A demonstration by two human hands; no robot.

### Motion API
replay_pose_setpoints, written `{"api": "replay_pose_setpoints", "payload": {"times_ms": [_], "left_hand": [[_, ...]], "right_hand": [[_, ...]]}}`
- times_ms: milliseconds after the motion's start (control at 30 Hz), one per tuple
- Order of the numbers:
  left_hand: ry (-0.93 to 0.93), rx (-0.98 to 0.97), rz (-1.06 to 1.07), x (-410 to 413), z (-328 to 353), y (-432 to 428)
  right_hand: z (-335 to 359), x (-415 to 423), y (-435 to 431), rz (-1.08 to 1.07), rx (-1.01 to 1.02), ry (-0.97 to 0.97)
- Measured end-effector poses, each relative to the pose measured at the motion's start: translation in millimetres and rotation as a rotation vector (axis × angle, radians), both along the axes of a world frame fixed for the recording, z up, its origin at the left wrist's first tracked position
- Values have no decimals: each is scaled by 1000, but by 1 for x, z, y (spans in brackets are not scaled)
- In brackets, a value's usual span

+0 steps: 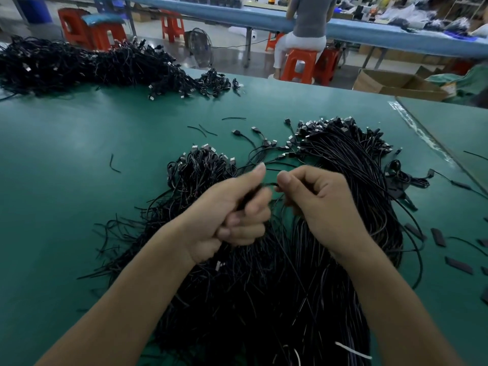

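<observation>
Black USB cables lie in a big heap [351, 165] on the green table [66, 180], straight strands on the right, a tangled clump [200, 165] on the left. My left hand [237, 217] grips a folded bundle of black cable in its fist, thumb raised. My right hand [317, 204] pinches a thin black cable end [272, 184] between thumb and forefinger, right beside the left thumb. Both hands hover over the middle of the heap.
A second large cable pile [79, 67] fills the far left of the table. Short black ties [438, 237] lie scattered at the right. Beyond the far edge are orange stools [301, 66], a cardboard box [396, 84], a fan and a seated person [309, 27].
</observation>
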State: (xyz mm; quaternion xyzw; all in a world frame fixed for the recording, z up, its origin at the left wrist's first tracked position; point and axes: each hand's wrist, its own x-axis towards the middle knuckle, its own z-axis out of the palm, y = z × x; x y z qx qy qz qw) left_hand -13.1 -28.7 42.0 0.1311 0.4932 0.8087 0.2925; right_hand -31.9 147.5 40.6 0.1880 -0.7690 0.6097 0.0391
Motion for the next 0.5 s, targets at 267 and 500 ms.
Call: {"api": "replay_pose_setpoints", "payload": {"times_ms": [267, 500], "left_hand": [[153, 305, 616, -17, -4, 10], [573, -554, 647, -7, -19, 10]], "right_hand": [[-2, 16, -8, 168, 411, 46], [32, 13, 9, 81, 364, 163]]}}
